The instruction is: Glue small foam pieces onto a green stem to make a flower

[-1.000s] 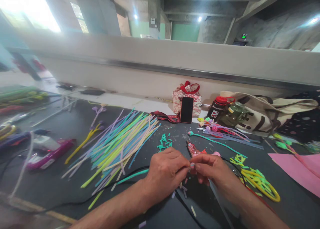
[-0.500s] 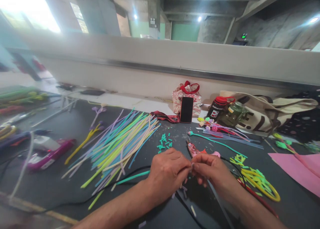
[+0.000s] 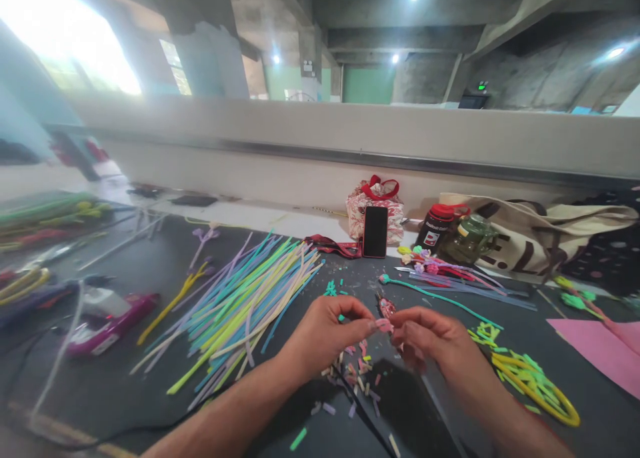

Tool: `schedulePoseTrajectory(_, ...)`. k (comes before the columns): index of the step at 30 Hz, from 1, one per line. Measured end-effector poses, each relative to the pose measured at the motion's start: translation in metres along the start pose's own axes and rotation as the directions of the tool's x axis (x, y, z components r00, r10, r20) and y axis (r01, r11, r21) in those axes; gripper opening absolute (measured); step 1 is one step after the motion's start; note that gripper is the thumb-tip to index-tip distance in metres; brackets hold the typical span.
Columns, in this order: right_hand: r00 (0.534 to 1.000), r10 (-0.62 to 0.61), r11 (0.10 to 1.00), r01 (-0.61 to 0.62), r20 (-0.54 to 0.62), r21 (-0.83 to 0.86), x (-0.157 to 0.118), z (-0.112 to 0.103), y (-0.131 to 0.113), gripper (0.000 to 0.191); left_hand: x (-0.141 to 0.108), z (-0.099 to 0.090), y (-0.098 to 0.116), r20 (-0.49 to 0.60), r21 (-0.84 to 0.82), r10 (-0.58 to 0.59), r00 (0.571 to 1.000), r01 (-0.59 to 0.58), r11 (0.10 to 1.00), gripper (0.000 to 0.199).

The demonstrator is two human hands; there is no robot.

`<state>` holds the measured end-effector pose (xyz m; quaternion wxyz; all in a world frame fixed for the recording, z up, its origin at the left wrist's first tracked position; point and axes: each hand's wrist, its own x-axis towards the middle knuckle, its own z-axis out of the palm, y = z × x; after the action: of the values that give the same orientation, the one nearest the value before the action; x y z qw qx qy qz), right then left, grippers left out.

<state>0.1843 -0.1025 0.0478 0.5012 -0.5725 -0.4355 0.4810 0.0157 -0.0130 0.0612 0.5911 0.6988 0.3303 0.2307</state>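
Between the fingertips of both hands is a small pink piece (image 3: 384, 325). My left hand (image 3: 340, 325) pinches its left side with thumb and forefinger. On its right side, my right hand (image 3: 423, 335) is closed around the piece and partly hides it; a clear thin stick slants down below that hand. A red patterned tool with a dark tip (image 3: 386, 305) lies just behind the fingers. Short cut bits (image 3: 357, 371) in pink, cream, purple and green are scattered on the dark table below the hands.
Long pastel strips (image 3: 250, 298) spread to the left, near a magenta glue gun (image 3: 113, 325). A phone (image 3: 375, 231) stands at the back beside bottles (image 3: 435, 228) and a tote bag (image 3: 530, 238). Yellow tubing (image 3: 555, 405) and pink paper (image 3: 600, 351) lie right. Black cable (image 3: 360, 405) crosses the front.
The view has tilted up slightly. My hands have moved a little apart, and the pink piece between them now shows. More cut bits below the hands are visible.
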Motion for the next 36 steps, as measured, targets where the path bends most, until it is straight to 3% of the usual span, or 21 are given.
schedulePoseTrajectory(3, 0.975, -0.218, 0.942, 0.202, -0.032, -0.268, -0.001, 0.005, -0.011, 0.022, 0.001, -0.002, 0.006, 0.03, -0.057, -0.014, 0.999, 0.016, 0.998, 0.023)
schedulePoseTrajectory(6, 0.898, -0.433, 0.778, 0.419, 0.085, -0.468, -0.003, 0.009, -0.024, 0.027, 0.001, -0.002, 0.012, 0.088, -0.146, -0.03, 0.996, 0.043, 0.988, 0.019)
schedulePoseTrajectory(8, 0.86, -0.488, 0.692, 0.487, 0.152, -0.534, -0.004, 0.01, -0.03, 0.024, 0.0, -0.001, 0.015, 0.144, -0.206, -0.06, 0.988, 0.089, 0.975, 0.017)
schedulePoseTrajectory(13, 0.828, -0.522, 0.603, 0.526, 0.202, -0.6, -0.003, 0.008, -0.029, 0.01, -0.001, -0.001, 0.018, 0.196, -0.222, -0.088, 0.977, 0.131, 0.966, 0.02)
schedulePoseTrajectory(20, 0.789, -0.539, 0.532, 0.591, 0.296, -0.606, -0.001, 0.004, -0.022, 0.011, -0.001, 0.002, 0.017, 0.195, -0.25, -0.119, 0.974, 0.167, 0.954, 0.019)
schedulePoseTrajectory(28, 0.787, -0.526, 0.459, 0.582, 0.323, -0.671, -0.002, 0.004, -0.022, 0.007, 0.001, 0.004, 0.013, 0.181, -0.226, -0.161, 0.97, 0.2, 0.953, 0.016)
schedulePoseTrajectory(36, 0.774, -0.528, 0.394, 0.587, 0.349, -0.707, 0.001, 0.006, -0.023, 0.008, 0.002, 0.003, 0.009, 0.163, -0.096, -0.132, 0.978, 0.149, 0.984, 0.017)
